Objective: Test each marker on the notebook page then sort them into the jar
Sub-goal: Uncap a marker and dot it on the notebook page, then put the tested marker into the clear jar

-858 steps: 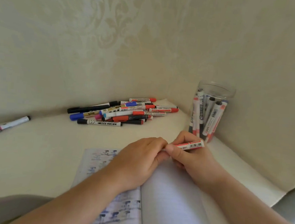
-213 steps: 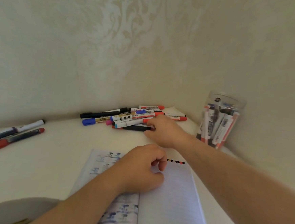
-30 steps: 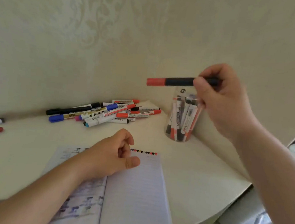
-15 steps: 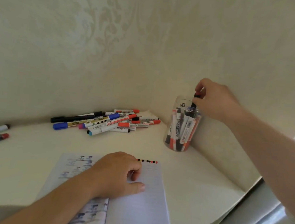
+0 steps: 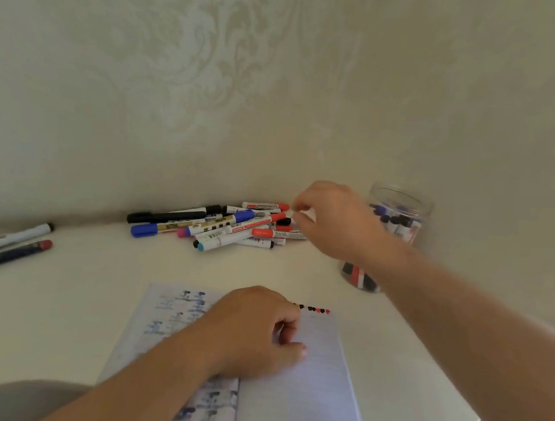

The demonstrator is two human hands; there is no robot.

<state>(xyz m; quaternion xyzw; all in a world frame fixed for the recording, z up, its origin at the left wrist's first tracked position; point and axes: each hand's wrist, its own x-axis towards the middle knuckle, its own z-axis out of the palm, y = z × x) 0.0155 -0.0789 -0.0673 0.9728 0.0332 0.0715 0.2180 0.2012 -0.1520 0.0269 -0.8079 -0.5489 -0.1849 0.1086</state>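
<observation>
The right hand is held above the right end of the pile of markers at the back of the worktop, its fingers loosely curled with nothing gripped between them; no marker is yet touched, as far as the blur allows it to be told. The left hand is rested on the open notebook, fingers curled under and pressed on the page, so that the book is kept flat. A row of black and red test dots is seen along the top edge of the right page. The jar, already partly filled with markers, is stood upright just behind the right forearm, near the wall. The likeliest trouble is judged to come from the pile: the markers are crossed over one another, so one drawn from beneath could set others rolling toward the worktop edge. The jar could also be knocked by the forearm as the hand is drawn back, being so close. Three more markers are laid well apart at the far left.
</observation>
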